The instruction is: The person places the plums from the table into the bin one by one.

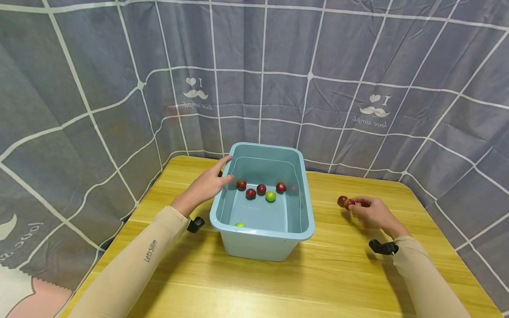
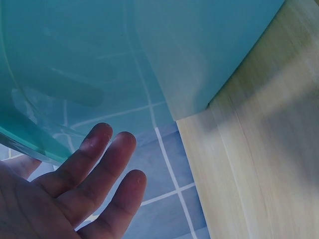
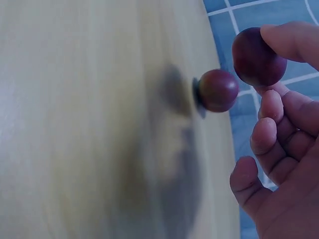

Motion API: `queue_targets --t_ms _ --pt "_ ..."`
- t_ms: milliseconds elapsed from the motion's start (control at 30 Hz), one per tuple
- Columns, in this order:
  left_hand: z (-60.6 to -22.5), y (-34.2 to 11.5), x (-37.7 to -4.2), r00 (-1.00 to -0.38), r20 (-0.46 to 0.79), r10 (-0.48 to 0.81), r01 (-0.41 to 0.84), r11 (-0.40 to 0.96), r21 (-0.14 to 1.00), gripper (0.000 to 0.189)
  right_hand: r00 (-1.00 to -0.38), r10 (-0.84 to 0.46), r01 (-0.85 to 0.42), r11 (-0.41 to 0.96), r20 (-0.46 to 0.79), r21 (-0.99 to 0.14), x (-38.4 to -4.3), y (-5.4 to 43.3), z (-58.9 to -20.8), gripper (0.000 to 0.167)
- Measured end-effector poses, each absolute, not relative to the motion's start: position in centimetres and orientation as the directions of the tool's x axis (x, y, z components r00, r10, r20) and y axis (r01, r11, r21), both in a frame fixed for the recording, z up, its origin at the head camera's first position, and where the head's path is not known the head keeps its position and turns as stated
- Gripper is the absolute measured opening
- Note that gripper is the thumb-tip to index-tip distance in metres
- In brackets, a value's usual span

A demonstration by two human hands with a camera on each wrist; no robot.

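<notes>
My right hand (image 1: 374, 213) pinches a dark red plum (image 3: 256, 57) between thumb and fingertips, above the table. A second red plum (image 3: 218, 90) lies on the wood just beyond it. My left hand (image 1: 204, 185) is at the left rim of a pale blue plastic bin (image 1: 262, 234). Its fingers (image 2: 122, 149) are loosely extended near the bin's outer wall. Inside the bin sit several red plums, one of them a plum (image 1: 280, 187) toward the right. A green round fruit (image 1: 270, 196) lies among them, and another green fruit (image 1: 240, 225) is partly hidden by the front wall.
The wooden table (image 1: 183, 282) carries the bin near its middle. A grey curtain (image 1: 242, 53) with white grid lines hangs behind the table and along both sides. Black wrist straps (image 1: 383, 247) show at both sleeves.
</notes>
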State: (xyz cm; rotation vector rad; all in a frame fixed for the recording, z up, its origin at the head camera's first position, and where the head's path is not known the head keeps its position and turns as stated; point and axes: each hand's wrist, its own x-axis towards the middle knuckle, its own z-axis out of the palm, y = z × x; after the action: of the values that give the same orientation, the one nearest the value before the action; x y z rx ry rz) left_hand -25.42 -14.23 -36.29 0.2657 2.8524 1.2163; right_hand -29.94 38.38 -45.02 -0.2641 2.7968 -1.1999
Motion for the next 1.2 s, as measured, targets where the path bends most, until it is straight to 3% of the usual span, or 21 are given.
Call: queue_targets --t_ms 367,833,1200 --pt "-36.5 -14.3 -25.5 -0.985 0.043 0.167 0.147 0.683 0.716 0.070 -0.972 -0.232 -0.190 0.704 0.031 -0.684 -29.5 36.6 -42.0 0.059" --pt "-36.4 -14.3 -25.4 -0.986 0.050 0.157 0.146 0.689 0.709 0.071 -0.946 -0.296 -0.309 0.698 0.133 -0.646 -29.7 33.3 -37.9 0.040" --pt "-36.4 -14.2 -25.2 -0.986 0.046 0.158 0.144 0.696 0.703 0.071 -0.904 -0.369 -0.420 0.673 0.215 -0.609 -28.8 30.0 -33.6 0.036"
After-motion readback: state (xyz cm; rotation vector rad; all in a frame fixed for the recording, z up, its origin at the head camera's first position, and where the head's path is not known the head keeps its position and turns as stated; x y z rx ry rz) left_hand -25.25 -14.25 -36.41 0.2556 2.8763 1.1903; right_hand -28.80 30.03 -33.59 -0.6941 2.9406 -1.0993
